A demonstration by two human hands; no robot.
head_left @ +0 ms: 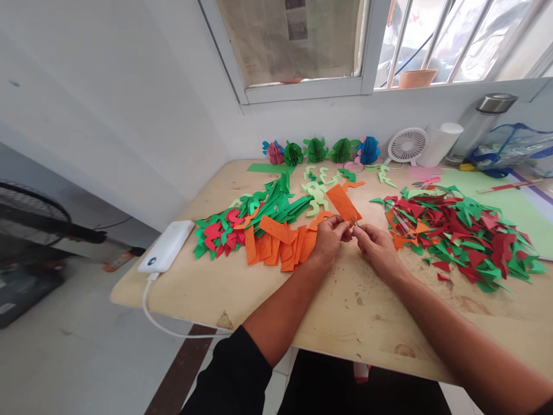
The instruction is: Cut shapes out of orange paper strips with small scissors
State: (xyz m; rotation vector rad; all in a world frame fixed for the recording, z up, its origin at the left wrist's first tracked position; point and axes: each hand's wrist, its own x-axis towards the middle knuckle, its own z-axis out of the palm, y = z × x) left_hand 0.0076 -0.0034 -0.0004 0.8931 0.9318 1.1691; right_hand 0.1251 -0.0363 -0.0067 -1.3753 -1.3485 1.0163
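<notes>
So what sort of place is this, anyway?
Probably a paper-craft workspace: there are orange paper strips, a heap of mostly red and green scraps, and a row of folded paper figures.

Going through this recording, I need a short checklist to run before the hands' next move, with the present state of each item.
1. Left hand has hold of the orange paper: ok, its fingers pinch the lower end.
2. Right hand has a firm hold: cannot tell; its fingertips are close to the left hand's, but what lies between them is too small to make out.
3. Orange strips close by: ok, piled beside the left hand.
4. Scraps apart from the strips: ok, heaped on the far side of the right hand.
5. Power bank well in from the edge: not ok, it lies at the table's left edge.
</notes>
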